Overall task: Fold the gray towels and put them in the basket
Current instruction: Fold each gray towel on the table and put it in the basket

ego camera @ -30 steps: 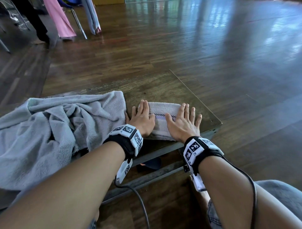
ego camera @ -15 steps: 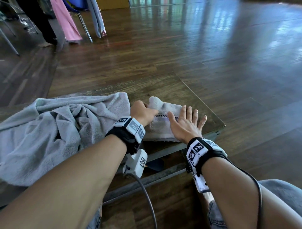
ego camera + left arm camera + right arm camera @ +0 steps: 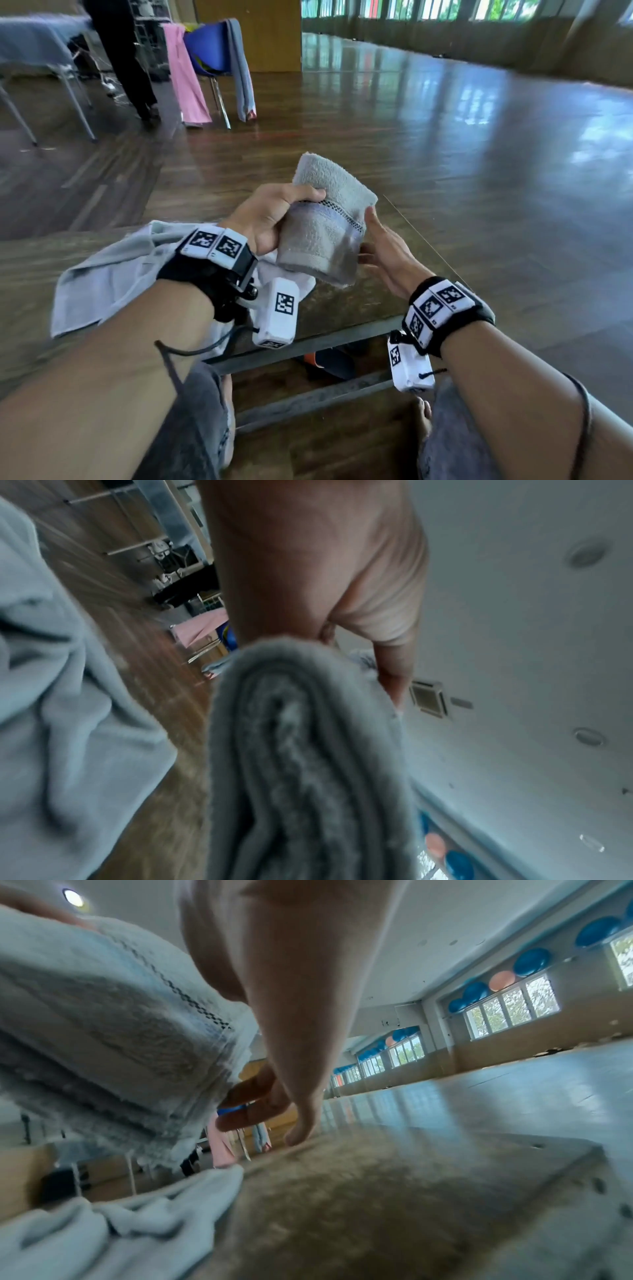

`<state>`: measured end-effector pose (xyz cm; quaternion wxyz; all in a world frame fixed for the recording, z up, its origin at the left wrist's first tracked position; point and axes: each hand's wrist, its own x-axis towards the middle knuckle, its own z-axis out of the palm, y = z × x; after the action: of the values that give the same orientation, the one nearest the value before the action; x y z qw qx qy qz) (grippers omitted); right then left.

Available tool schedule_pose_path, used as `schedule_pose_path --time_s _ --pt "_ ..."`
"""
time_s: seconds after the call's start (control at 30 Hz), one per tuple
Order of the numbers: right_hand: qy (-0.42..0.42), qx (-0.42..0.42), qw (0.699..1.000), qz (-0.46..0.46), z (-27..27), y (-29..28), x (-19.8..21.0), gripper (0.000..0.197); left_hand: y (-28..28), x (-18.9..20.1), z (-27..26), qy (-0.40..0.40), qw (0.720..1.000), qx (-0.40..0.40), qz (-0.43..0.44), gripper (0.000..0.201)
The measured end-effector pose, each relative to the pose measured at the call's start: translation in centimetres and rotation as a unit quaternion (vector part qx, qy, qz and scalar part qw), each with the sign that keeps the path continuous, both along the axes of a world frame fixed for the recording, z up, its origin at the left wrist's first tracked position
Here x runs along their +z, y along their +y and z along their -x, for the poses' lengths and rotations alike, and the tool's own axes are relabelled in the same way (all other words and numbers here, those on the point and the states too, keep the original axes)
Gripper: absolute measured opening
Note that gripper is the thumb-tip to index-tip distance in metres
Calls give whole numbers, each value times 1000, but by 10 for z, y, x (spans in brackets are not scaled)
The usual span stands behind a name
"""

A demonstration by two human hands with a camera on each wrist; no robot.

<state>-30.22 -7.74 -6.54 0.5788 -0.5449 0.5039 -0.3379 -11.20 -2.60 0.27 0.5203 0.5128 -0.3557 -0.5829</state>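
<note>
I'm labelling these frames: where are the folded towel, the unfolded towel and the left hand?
folded towel (image 3: 320, 240), head view, its front face.
unfolded towel (image 3: 113, 277), head view, its middle.
left hand (image 3: 270, 216), head view, its back.

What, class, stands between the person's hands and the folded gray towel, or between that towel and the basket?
Nothing stands between: the left hand already grips the folded gray towel, lifted off the table, and the right hand touches it. No basket shows in any view, so that path cannot be judged.
</note>
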Motion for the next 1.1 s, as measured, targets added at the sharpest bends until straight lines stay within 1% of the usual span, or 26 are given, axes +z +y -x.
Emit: schedule_pose_path --time_s 0.07,0.17,0.23,0.33,0.4,0.47,0.53,0.63,0.67,0.77,0.8,0.87,0.93,0.97,1.0,1.03,1.1 --pt "-12 26 1000 11 -21 13 24 65 24 18 -19 -2 1000 14 20 17" --pt "-45 68 996 30 -59 32 54 43 63 42 -55 -22 996 69 60 24" --pt "-64 107 991 50 -93 46 73 37 94 54 -86 -33 990 112 83 25" --pt "-52 179 978 96 -152 74 97 33 145 59 -134 -54 975 186 107 31" --pt "-32 227 965 128 -196 94 109 25 182 55 -164 -90 954 260 120 34" --pt "-14 282 949 139 -242 118 117 19 220 47 -194 -126 927 329 124 34" --pt "9 339 931 137 -284 146 122 22 261 36 -220 -143 905 383 121 33" --pt "66 405 901 139 -341 195 119 28 319 14 -252 -137 871 459 108 34" --pt "84 426 890 136 -357 213 113 27 339 3 -260 -141 860 481 96 35" --pt "125 485 858 114 -396 262 82 13 391 -38 -280 -170 836 520 39 32" --pt "135 498 851 98 -405 275 66 15 407 -55 -286 -178 830 528 12 34" --pt "172 512 839 62 -416 301 29 24 437 -93 -294 -191 818 539 -57 36" --pt "206 526 825 8 -423 320 -15 20 460 -135 -298 -194 818 526 -130 41" --pt "231 533 814 -13 -424 329 -37 21 469 -156 -297 -193 819 513 -170 44" --pt "264 539 799 -25 -425 336 -58 27 478 -176 -295 -189 818 501 -209 44" --pt "293 547 783 -29 -425 342 -78 30 484 -196 -292 -179 819 488 -242 40" --pt "341 559 756 -32 -420 349 -118 27 492 -237 -287 -149 836 441 -291 28"
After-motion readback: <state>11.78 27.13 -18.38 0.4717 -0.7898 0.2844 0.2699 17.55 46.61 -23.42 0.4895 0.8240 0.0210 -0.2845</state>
